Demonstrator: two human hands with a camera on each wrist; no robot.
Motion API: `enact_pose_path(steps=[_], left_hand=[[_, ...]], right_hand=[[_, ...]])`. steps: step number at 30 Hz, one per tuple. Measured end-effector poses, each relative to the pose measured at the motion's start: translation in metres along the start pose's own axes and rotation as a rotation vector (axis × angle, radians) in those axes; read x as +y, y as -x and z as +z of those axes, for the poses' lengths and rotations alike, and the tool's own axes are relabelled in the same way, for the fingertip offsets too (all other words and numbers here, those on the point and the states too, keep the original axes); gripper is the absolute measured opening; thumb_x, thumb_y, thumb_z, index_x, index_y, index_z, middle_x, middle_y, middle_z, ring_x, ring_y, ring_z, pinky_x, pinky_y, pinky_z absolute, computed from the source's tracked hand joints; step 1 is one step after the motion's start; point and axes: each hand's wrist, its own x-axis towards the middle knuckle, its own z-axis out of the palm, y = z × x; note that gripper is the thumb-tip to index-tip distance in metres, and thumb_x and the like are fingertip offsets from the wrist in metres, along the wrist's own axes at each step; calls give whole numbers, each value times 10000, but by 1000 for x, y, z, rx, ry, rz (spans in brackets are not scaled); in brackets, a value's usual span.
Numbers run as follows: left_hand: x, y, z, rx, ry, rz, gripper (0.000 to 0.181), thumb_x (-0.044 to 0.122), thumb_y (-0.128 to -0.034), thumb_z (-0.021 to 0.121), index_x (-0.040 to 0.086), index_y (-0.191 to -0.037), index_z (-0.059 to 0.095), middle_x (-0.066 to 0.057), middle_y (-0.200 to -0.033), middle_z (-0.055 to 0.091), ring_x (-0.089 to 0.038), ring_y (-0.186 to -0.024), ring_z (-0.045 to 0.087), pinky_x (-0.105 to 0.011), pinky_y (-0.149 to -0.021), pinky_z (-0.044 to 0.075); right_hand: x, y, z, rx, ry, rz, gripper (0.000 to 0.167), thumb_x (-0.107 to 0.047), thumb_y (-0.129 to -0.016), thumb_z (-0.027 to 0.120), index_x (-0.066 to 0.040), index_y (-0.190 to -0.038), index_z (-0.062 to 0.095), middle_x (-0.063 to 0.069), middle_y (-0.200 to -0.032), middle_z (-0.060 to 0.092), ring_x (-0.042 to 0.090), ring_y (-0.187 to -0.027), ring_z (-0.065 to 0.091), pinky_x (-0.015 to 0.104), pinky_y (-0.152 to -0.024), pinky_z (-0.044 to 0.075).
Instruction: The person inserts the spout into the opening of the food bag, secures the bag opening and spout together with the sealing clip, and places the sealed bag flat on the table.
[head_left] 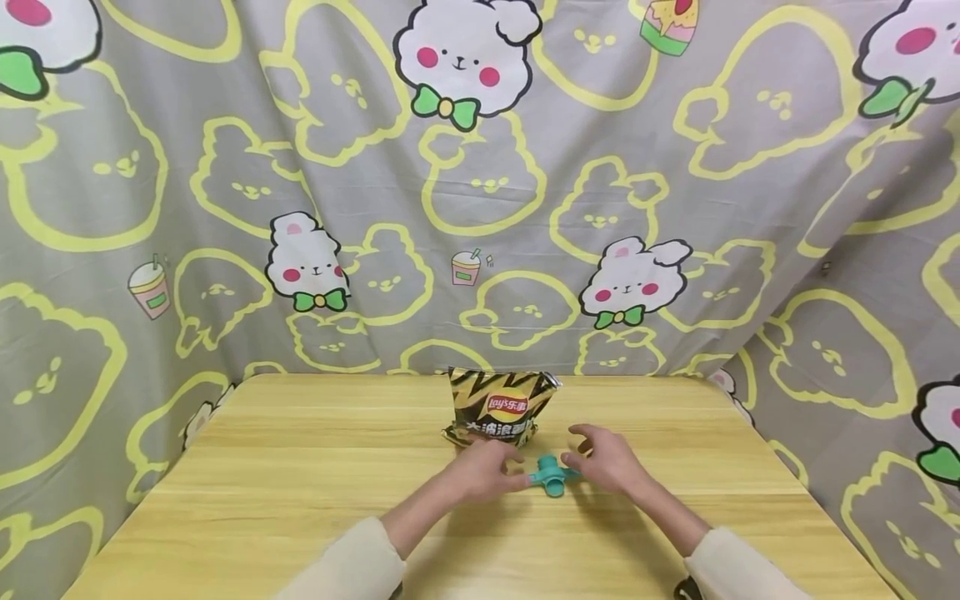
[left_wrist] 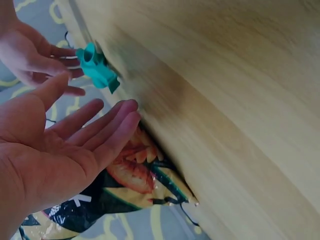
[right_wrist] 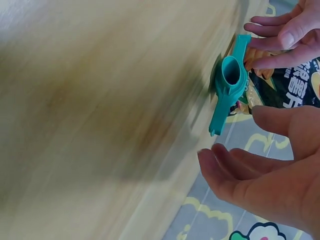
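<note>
A teal bag clip [head_left: 551,472] with a round pouring spout lies on the table between my two hands. My left hand [head_left: 483,472] is at its left end, fingers spread and relaxed, holding nothing. On the other side my right hand [head_left: 611,460] hovers by the clip's right end, its fingers loosely bent and apart from it. In the right wrist view a gap shows between the clip [right_wrist: 238,82] and my right fingers. Just behind my left hand a black and yellow Lay's chip bag [head_left: 491,398] stands upright, its lower part partly hidden by that hand.
The light wooden table [head_left: 315,467] stretches out on both sides of the hands. A grey curtain [head_left: 525,217] with yellow outlines and cartoon animals hangs behind the table's far edge and at its sides.
</note>
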Motion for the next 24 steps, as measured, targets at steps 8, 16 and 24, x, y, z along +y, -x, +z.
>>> enact_pose_path(steps=[8, 16, 24], left_hand=[[6, -1, 4, -3, 9, 6, 444, 316, -909, 755, 24, -1239, 696, -100, -1033, 760, -59, -718, 630, -225, -677, 508], [7, -3, 8, 13, 30, -31, 413, 276, -904, 767, 32, -1230, 703, -66, -938, 746, -70, -696, 606, -224, -627, 497], [6, -4, 9, 19, 61, -48, 382, 226, -888, 778, 22, -1204, 709, -83, -928, 754, -121, -748, 661, -236, -649, 528]], right_hand=[[7, 0, 1, -68, -32, 41, 480, -208, -888, 767, 38, -1280, 638, 214, -1043, 740, 305, -916, 715, 451, -777, 591], [9, -2, 4, -111, -65, 28, 326, -184, -874, 776, -3, -1141, 723, 139, -957, 761, 221, -768, 707, 357, -674, 572], [10, -3, 4, -151, -105, 3, 241, -142, -848, 785, 7, -1034, 745, 65, -845, 742, 176, -643, 662, 295, -585, 535]])
